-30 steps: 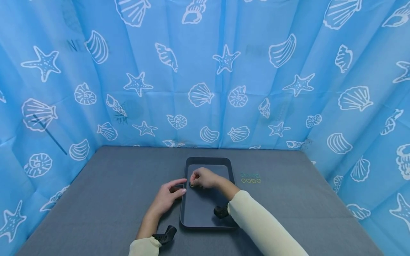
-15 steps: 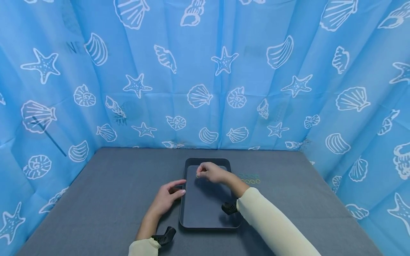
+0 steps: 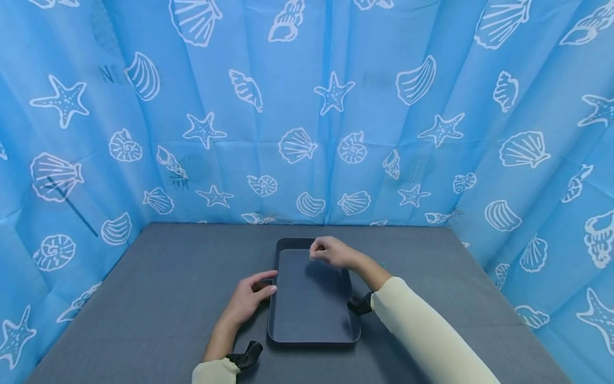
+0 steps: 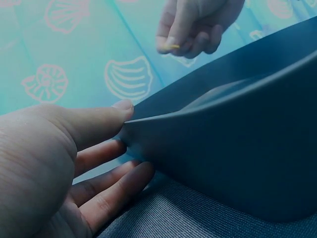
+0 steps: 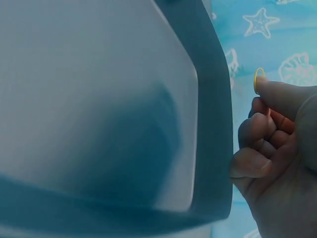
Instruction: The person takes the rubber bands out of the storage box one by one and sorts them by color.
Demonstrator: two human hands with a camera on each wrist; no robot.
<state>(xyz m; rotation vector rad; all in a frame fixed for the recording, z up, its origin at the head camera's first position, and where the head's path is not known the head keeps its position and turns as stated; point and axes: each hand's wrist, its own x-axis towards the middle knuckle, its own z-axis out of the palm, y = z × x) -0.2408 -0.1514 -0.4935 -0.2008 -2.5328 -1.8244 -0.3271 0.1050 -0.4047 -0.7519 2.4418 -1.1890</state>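
A dark grey rectangular tray (image 3: 312,314) lies on the grey cloth-covered table. Above its far part, my right hand (image 3: 337,253) pinches a thin yellow ring (image 5: 255,82) between thumb and forefinger, its other fingers curled. The same ring shows as a small yellow streak at the fingertips in the left wrist view. My left hand (image 3: 249,298) stays at the tray's left side; in the left wrist view its fingertips touch the outer wall and rim, with fingers loosely extended.
Right of the tray, a sliver of green ring (image 3: 382,265) shows past my right forearm, which hides the spot around it. A blue curtain (image 3: 307,117) with white shell prints surrounds the table's back and sides. Black wrist mounts (image 3: 245,356) sit on both wrists.
My right hand has lifted the yellow ring from the tray's left side and carried it right and away from me. Its forearm now covers the rows of rings. The left hand has stayed put.
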